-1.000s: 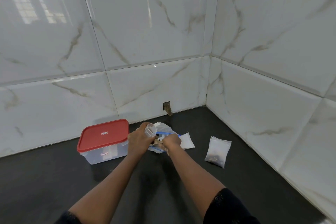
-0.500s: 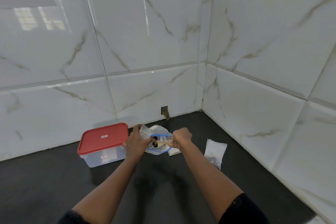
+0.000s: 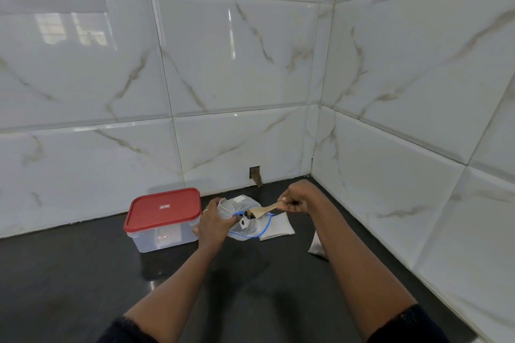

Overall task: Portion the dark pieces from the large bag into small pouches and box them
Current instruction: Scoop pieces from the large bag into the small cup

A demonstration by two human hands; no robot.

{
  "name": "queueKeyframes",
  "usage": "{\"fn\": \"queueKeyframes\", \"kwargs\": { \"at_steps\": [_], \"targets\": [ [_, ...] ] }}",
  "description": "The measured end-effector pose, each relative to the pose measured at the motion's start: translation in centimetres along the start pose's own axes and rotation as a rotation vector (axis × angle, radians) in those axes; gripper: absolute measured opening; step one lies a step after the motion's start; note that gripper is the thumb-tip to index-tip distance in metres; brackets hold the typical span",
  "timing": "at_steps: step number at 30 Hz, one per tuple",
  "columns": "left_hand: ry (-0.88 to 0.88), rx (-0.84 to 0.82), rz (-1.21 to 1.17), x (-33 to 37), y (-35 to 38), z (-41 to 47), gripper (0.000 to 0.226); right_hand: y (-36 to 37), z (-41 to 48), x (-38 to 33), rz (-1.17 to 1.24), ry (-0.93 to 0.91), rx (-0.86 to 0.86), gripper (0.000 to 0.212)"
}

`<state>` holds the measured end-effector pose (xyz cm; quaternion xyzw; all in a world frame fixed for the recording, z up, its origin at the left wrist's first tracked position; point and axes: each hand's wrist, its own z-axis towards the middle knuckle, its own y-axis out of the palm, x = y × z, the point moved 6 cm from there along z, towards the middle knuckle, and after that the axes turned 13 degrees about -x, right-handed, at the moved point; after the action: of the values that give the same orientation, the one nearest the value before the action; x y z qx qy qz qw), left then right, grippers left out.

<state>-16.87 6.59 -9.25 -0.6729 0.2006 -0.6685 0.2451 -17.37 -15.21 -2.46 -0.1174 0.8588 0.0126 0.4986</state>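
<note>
My left hand point(image 3: 214, 224) grips a small clear pouch point(image 3: 224, 207), holding its mouth open and upright. My right hand point(image 3: 298, 198) holds a wooden spoon point(image 3: 263, 210) by its handle, level, with a few dark pieces point(image 3: 249, 214) on its bowl close to the pouch mouth. Below them on the black counter lies the large clear bag point(image 3: 250, 227) with a blue zip line. The clear box with a red lid point(image 3: 164, 210) stands shut just left of my left hand.
A flat white pouch point(image 3: 277, 228) lies right of the large bag. Another filled pouch point(image 3: 316, 245) lies partly hidden behind my right forearm. White marble-look tiled walls meet in a corner at the back right. The black counter point(image 3: 69, 281) stretches toward me.
My right hand has lifted the spoon out of the large bag with dark pieces on it and moved it up beside the pouch mouth. The camera view has shifted upward.
</note>
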Motion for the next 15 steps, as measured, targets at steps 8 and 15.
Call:
{"fn": "queueKeyframes", "kwargs": {
  "at_steps": [8,15],
  "targets": [
    [0.058,-0.002,0.052,0.5,0.5,-0.6,0.058,2.5,-0.6,-2.2,-0.143,-0.231,0.120,0.023],
    [0.005,0.015,0.025,0.4,0.2,-0.4,0.058,5.5,-1.1,-3.2,-0.597,-0.411,0.194,0.024]
  ]
}}
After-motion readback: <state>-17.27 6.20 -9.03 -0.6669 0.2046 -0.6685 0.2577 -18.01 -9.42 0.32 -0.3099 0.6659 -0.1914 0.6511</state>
